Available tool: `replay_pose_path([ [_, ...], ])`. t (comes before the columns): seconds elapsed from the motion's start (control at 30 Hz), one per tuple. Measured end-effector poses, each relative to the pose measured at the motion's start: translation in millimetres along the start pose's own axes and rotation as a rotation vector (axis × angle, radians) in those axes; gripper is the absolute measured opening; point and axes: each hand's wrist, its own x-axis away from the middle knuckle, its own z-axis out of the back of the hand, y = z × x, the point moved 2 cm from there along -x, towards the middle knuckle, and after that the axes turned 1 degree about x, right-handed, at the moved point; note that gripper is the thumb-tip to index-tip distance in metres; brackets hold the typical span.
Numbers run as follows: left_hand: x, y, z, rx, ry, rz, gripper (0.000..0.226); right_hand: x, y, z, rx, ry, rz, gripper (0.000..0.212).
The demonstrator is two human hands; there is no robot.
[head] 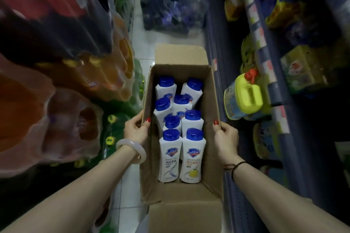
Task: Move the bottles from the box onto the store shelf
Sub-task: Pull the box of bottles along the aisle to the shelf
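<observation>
An open cardboard box (210, 100) stands on the aisle floor, its flaps folded out. Inside stand several white bottles (192, 157) with blue caps, upright and packed toward the left side. My left hand (135, 130) grips the box's left wall, thumb inside the rim. My right hand (226, 138) grips the right wall the same way. The store shelf (265, 73), blue-grey with price tags along its edges, runs along the right.
A yellow jug with a red cap (246, 96) sticks out from the right shelf close to the box. Shrink-wrapped packs of drink bottles (75, 81) stack on the left. Plastic-wrapped dark bottles (170, 5) block the aisle beyond the box.
</observation>
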Motion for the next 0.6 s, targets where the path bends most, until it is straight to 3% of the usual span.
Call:
replay_pose_path([
  [0.3, -77, -62, -53, 0.028, -0.008, -0.004, 0.043, -61, 71, -54, -0.071, 0.005, -0.004, 0.02],
  [0.47, -99, -73, -69, 0.014, -0.043, -0.082, 0.041, -84, 92, -67, -0.082, 0.029, -0.022, 0.026],
  [0.6, -112, -74, -74, 0.014, -0.057, -0.09, 0.039, -95, 100, -75, -0.085, 0.015, -0.04, 0.019],
])
